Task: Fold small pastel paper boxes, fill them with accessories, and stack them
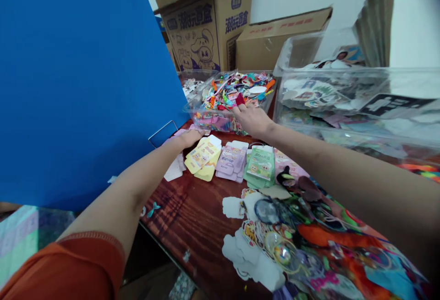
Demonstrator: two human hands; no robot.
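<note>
My right hand (253, 119) reaches to the near rim of a clear plastic bin (220, 121) full of small colourful trinkets. Its fingers are curled together, and a dark red piece (240, 99) shows at the fingertips. My left hand (192, 137) rests low by pink flat boxes (195, 128) at the back left of the table; its fingers are mostly hidden. In a row in front of the bin lie flattened small boxes: yellow ones (205, 155), purple ones (232, 160), green ones (261, 164) and pink ones (288, 164).
A large blue panel (79, 84) blocks the left side. Cardboard boxes (278, 41) stand behind the bin. Clear tubs (309, 121) of stickers are at the right. Mixed trinkets and white cutouts (252, 261) cover the front right of the wooden table (192, 226).
</note>
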